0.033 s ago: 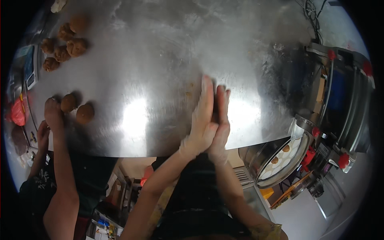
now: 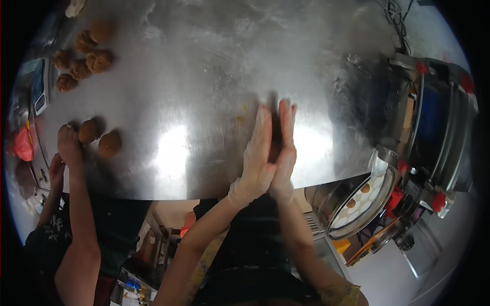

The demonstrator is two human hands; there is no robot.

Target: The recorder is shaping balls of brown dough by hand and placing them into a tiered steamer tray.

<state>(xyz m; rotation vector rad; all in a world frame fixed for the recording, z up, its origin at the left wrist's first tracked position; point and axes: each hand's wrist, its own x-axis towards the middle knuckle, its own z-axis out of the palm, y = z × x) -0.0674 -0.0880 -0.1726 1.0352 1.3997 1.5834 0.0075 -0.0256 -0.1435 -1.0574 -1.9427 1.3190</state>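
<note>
Above the near part of the steel table (image 2: pixel 204 86), my left hand (image 2: pixel 255 163) and my right hand (image 2: pixel 285 163) face each other palm to palm, fingers straight and pointing away from me. Both wear thin clear gloves. Pressed between the palms is a brown dough ball (image 2: pixel 276 137), mostly hidden by the hands. To the left, two smooth brown balls (image 2: pixel 109 145) rest on the steel beside a co-worker's hand (image 2: pixel 69 143). What the co-worker's fingers hold is hidden.
Several rougher brown lumps (image 2: pixel 98 61) lie at the far left, near a scale (image 2: pixel 40 89). At the right edge stands a machine with red knobs (image 2: pixel 438 198). Below it, a round steamer tray (image 2: pixel 339 222) holds two small brown balls. Cables (image 2: pixel 400 25) hang at the far right.
My hands have shifted slightly against each other: the right fingertips reach a little farther away, and the left ones sit slightly nearer. More of the brown between the palms shows.
</note>
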